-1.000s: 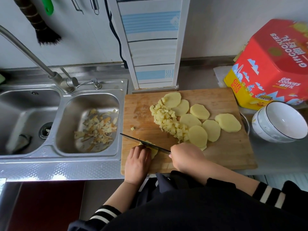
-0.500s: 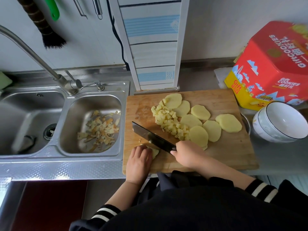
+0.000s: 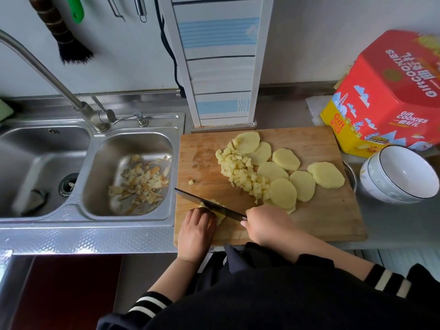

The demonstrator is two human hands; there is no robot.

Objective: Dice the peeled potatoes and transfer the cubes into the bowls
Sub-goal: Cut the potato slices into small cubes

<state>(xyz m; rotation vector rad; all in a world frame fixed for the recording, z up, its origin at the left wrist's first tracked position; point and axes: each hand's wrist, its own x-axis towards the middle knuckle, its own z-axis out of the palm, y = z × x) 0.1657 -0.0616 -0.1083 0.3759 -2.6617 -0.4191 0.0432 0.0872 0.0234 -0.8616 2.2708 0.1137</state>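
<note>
On the wooden cutting board [image 3: 316, 217] lie several round potato slices [image 3: 326, 175] and a heap of small potato cubes [image 3: 240, 171]. One stray cube [image 3: 191, 182] sits apart to the left. My right hand [image 3: 264, 222] grips the handle of a dark knife [image 3: 209, 204], whose blade lies edge-down across a potato piece [image 3: 219, 214] near the board's front left. My left hand [image 3: 196, 231] holds that piece down with curled fingers; most of the piece is hidden under hand and blade. White stacked bowls [image 3: 400, 176] stand to the right of the board.
A double steel sink [image 3: 47, 163] sits left of the board, its right basin holding potato peels [image 3: 140, 184]. A tap [image 3: 47, 75] arches over it. A red and yellow cookie tin [image 3: 390, 96] stands behind the bowls. A striped panel [image 3: 219, 67] leans against the wall.
The knife blade, lifted and showing its flat side half a second ago, has come back down edge-on across the potato piece. My left hand stays on the piece.
</note>
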